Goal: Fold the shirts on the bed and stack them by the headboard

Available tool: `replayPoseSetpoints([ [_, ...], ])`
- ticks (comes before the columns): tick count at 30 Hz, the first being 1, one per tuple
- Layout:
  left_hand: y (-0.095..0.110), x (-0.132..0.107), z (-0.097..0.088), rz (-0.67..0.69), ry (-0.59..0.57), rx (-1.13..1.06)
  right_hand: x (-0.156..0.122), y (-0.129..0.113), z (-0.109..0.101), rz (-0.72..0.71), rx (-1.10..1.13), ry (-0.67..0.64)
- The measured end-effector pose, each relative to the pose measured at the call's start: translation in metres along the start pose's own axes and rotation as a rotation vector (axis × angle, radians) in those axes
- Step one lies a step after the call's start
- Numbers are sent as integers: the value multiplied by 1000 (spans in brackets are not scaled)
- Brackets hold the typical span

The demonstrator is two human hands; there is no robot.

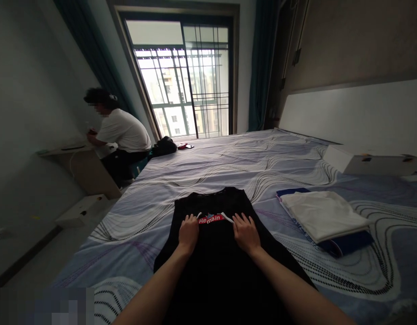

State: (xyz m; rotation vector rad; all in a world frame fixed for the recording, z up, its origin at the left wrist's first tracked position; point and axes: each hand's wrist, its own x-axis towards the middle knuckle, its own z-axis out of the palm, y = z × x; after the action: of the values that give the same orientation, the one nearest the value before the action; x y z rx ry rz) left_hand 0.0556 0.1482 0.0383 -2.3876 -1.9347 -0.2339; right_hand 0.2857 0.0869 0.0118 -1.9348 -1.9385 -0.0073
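A black sleeveless shirt (215, 262) lies spread on the bed, its neckline pointing away from me. Across its chest runs a red print reading "Remain" (210, 219), with a white stripe at each end. My left hand (189, 231) rests palm down on the shirt just left of the print, fingers stretched out. On the print's other side my right hand (247, 231) lies likewise, its fingers spread on the cloth. Neither hand grips anything. The lower part of the shirt runs out of view between my forearms.
Folded cream cloth (326, 214) lies on folded blue cloth (347, 243) to the right on the patterned bedsheet (208, 174). Behind is a white box (374, 163). A dark bag (165, 146) sits at the bed's far left edge, near a seated person (127, 131) at a desk (93, 167).
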Motion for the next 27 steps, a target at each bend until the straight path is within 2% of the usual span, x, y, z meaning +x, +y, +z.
replayPoseSetpoints([
  [3, 12, 3, 1, 88, -32, -42, -1, 0, -1, 1, 10, -10],
  [5, 9, 6, 1, 125, -76, -91, -2, 1, 0, 6, 11, -29],
  [7, -6, 9, 0, 132, -111, -127, -3, 0, 1, 14, 5, -56],
  [10, -43, 12, -1, 72, -135, -120, 2, 1, 0, 36, -8, -141],
  [13, -73, 12, 7, -7, -170, -102, 23, 6, -9, 68, 24, -375],
  [15, -83, 13, 15, -38, -180, -98, 44, 14, -16, 94, 60, -499],
  [17, -86, 19, 20, -60, -181, -105, 65, 24, -18, 133, 40, -471],
  [20, -86, 35, 22, -97, -192, -137, 88, 37, -5, 181, -63, -348],
  [24, -88, 69, 23, -157, -178, -170, 113, 46, 22, 215, -117, -341],
  [27, -95, 101, 29, -189, -115, -210, 138, 51, 33, 219, -124, -368],
])
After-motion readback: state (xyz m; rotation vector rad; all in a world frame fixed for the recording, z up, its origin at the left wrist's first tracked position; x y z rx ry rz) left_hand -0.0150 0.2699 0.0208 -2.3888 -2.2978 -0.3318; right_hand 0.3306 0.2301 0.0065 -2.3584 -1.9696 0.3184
